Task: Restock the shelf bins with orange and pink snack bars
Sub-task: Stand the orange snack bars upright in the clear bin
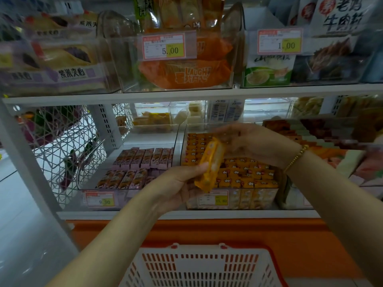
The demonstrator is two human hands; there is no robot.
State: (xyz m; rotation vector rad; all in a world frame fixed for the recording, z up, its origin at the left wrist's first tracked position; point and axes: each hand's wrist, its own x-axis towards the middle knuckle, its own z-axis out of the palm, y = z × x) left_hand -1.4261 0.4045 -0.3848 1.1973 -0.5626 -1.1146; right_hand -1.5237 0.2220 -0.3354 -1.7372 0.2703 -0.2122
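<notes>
My left hand (178,187) grips the lower end of an orange snack bar (211,164), held tilted above the front of the clear bin of orange bars (244,177). My right hand (248,141) hovers palm up over that bin with fingers stretched toward the bar's top end; it is blurred and whether it touches the bar is unclear. To the left sits the clear bin of pink bars (136,166), lined up in two rows.
A red and white shopping basket (203,268) sits below, in front of the orange shelf base. A white wire rack (62,146) stands left. Upper shelf bins hold bagged snacks with price tags. More packets lie at the right.
</notes>
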